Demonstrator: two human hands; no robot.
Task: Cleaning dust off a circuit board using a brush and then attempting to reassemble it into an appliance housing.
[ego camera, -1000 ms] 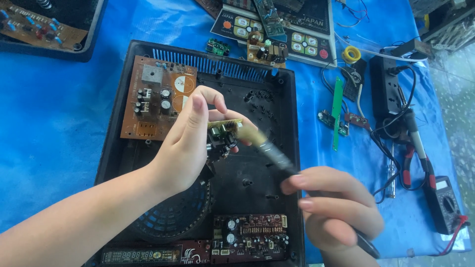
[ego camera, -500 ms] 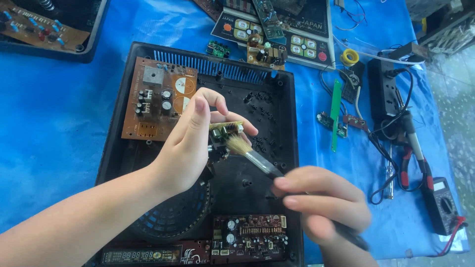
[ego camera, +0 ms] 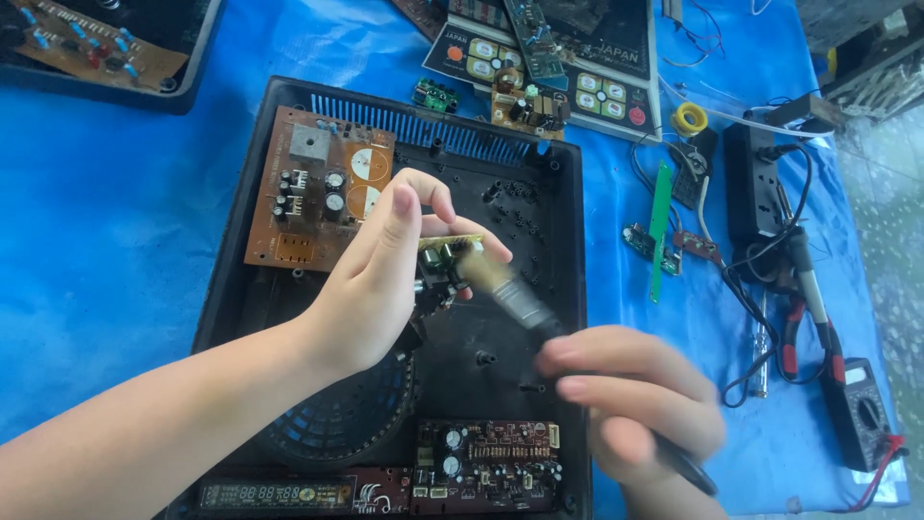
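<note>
Left hand [ego camera: 385,279]: hovering over the casing [ego camera: 231,289], pinching a small board [ego camera: 445,265].
Brush [ego camera: 505,289]: lying right of that hand, touching the small board.
Right hand [ego camera: 635,414]: gripping the brush.
Big board [ego camera: 318,188]: sitting behind the left hand.
Fan [ego camera: 337,424]: lying under its wrist.
Multimeter [ego camera: 861,414]: lying right of the right hand.

Our left hand [ego camera: 375,279] and right hand [ego camera: 630,409], both bare: we wear no gloves, rings or wristband that shows. Our left forearm [ego camera: 144,424] enters from the lower left edge, uncovered along its whole visible length, with no sleeve in view. The nails we can see on our right fingers [ego camera: 577,387] are short and unpainted. Our right wrist lies outside the view.
</note>
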